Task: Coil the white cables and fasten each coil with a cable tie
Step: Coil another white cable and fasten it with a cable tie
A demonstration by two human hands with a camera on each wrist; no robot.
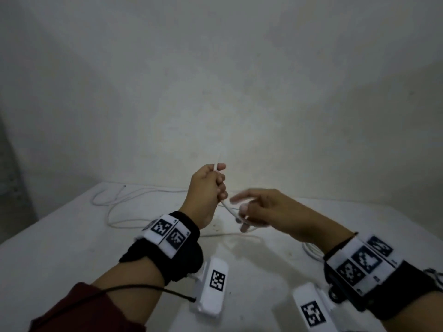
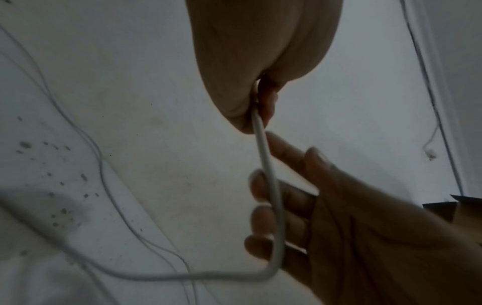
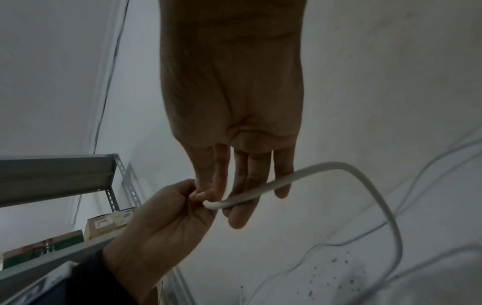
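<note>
In the head view my left hand (image 1: 211, 183) is a fist raised above the table, gripping a thick white cable (image 1: 229, 207) near its end. A short tip of the cable sticks up out of the fist. From the fist the cable runs down across the fingers of my right hand (image 1: 249, 212), which are held fairly straight. The left wrist view shows the cable (image 2: 272, 196) leaving my left hand (image 2: 242, 99) and bending round the right fingers (image 2: 289, 206). In the right wrist view the cable (image 3: 263, 188) lies across my straight fingers (image 3: 258, 171), beside the left fist (image 3: 169, 216). No cable tie is visible.
The rest of the cable (image 1: 112, 209) trails in loose loops over the white table (image 1: 60, 248) to the left. More white cable (image 1: 311, 252) lies by my right wrist. A grey metal shelf (image 3: 52, 175) with boxes (image 3: 109, 225) stands to the left.
</note>
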